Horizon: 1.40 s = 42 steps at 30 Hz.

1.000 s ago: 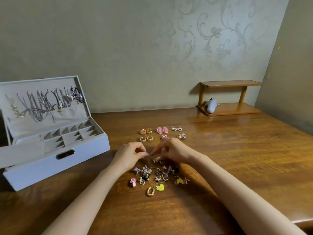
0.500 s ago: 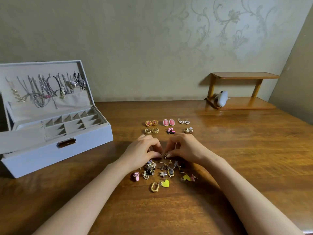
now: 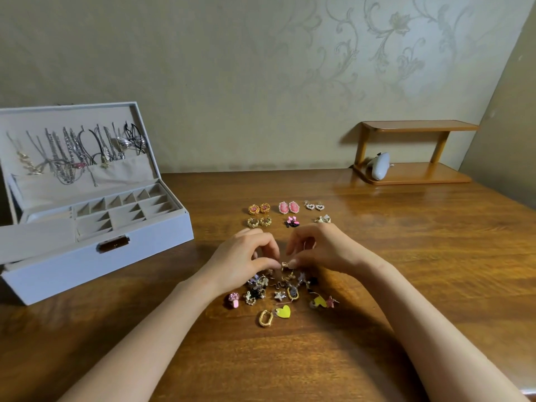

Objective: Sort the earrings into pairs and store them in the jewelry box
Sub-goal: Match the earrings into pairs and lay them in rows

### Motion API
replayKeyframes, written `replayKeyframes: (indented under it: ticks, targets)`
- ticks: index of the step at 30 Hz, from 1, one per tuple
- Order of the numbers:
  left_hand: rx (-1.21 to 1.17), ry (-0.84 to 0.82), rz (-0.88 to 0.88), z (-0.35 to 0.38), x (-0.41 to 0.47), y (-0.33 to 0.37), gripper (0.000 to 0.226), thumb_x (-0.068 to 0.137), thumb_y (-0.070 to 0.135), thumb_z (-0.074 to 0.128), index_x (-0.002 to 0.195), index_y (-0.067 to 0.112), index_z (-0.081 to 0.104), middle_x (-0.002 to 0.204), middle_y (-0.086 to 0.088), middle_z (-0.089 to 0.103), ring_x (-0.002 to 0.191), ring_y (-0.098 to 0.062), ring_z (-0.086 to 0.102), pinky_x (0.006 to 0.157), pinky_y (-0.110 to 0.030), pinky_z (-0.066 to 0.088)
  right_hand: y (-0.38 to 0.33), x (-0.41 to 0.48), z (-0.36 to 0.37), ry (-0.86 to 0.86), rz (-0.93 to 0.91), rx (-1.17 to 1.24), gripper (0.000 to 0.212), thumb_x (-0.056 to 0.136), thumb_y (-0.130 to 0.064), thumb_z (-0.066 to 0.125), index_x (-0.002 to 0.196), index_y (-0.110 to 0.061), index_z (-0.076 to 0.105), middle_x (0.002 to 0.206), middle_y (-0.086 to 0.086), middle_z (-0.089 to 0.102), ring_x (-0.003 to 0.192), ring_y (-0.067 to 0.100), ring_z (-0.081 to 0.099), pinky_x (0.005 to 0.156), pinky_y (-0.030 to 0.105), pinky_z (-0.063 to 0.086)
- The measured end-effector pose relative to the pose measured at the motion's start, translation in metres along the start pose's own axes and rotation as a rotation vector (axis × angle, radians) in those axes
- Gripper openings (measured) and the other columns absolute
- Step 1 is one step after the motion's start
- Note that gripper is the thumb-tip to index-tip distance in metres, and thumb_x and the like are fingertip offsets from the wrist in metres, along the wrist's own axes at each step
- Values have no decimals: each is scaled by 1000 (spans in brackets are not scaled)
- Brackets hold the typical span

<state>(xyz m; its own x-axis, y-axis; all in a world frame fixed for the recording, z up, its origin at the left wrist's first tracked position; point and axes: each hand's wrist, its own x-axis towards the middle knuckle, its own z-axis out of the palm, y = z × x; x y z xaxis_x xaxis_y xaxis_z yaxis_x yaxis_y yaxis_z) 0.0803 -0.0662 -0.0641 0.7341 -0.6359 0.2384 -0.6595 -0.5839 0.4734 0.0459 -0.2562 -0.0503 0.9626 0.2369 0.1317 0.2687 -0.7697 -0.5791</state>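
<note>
Above the jumbled heap of mixed earrings [image 3: 280, 295], my left hand [image 3: 240, 262] and right hand [image 3: 323, 250] meet — curled fingertips of both pinch one small gold earring [image 3: 284, 265]. Sorted pairs [image 3: 293, 207] lie just beyond; the open grey jewelry box [image 3: 87, 265] stands left.

We list a home room: floral-scroll wallpaper [image 3: 391, 39], varnished wooden table [image 3: 435, 256], small two-tier wooden shelf [image 3: 417, 173] at its far right corner, open jewelry box [image 3: 95, 256] at its left edge.
</note>
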Motion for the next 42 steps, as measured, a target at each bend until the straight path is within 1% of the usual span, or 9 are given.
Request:
replayKeyframes:
  ticks: [7, 13, 19, 23, 25, 30, 34, 39, 42]
  targets:
    - [121, -55, 33, 7, 1, 2, 15, 82, 33, 66, 94, 24, 63, 96, 10, 55, 91, -10, 45, 75, -27, 40, -4, -3, -1, -122, -14, -43, 12, 73, -19, 77, 84, -15, 74, 86, -4, 65, 69, 2, 53, 62, 11, 42]
    - [-25, 90, 14, -7, 0, -1, 5, 84, 26, 65, 86, 22, 66, 87, 15, 55, 84, 0, 46, 68, -13, 34, -3, -2, -2, -66, 1, 39, 6, 77, -20, 75, 78, -20, 69, 82, -3, 67, 71, 3, 58, 61, 10, 43]
    - [-33, 24, 25, -9, -3, 6, 4, 83, 26, 65, 83, 24, 62, 87, 16, 54, 83, 3, 46, 67, -8, 34, -7, -5, -4, -103, 7, 232, 9, 82, -17, 70, 74, -19, 66, 73, -3, 67, 65, 2, 62, 58, 11, 44]
    - [-14, -32, 15, -10, -5, 8, 2, 86, 24, 62, 87, 25, 62, 93, 13, 57, 92, -1, 47, 74, -10, 34, -9, -5, -6, -89, -5, 278, 16, 83, -17, 69, 68, -24, 65, 65, -9, 63, 58, -3, 56, 55, 8, 39]
    - [-7, -35, 8, -11, -6, 8, 4, 85, 25, 63, 84, 28, 60, 94, 12, 58, 94, -4, 48, 78, -16, 38, -9, -6, -7, -101, -1, 297, 18, 83, -17, 69, 67, -24, 64, 64, -10, 62, 57, -3, 55, 55, 8, 39]
    - [-26, -113, 37, -15, -10, 11, 11, 76, 36, 71, 76, 28, 63, 87, 13, 59, 91, -3, 48, 82, -24, 41, -3, -6, -8, -91, 23, 305, 12, 84, -19, 68, 73, -18, 65, 73, 0, 67, 68, 5, 61, 64, 16, 46]
    - [-19, -111, 54, -15, -10, 12, 8, 79, 35, 68, 77, 30, 63, 86, 15, 57, 91, -1, 47, 82, -25, 42, 0, -5, -10, -88, 36, 284, 10, 85, -21, 66, 78, -13, 66, 74, -2, 66, 71, 6, 61, 69, 19, 48]
    - [-14, -20, 4, -16, -9, 12, 21, 80, 42, 62, 78, 21, 65, 85, 9, 59, 89, -4, 49, 78, -22, 40, 2, -4, -10, -96, 43, 289, 14, 86, -23, 64, 81, -10, 66, 75, -1, 65, 70, 6, 60, 67, 18, 46]
    - [-5, -15, -2, -19, -9, 10, 8, 82, 33, 66, 78, 27, 61, 87, 14, 57, 88, -2, 49, 73, -19, 40, 2, -5, -11, -107, 48, 267, 13, 85, -21, 66, 74, -15, 64, 72, -3, 65, 66, 2, 60, 62, 12, 45]
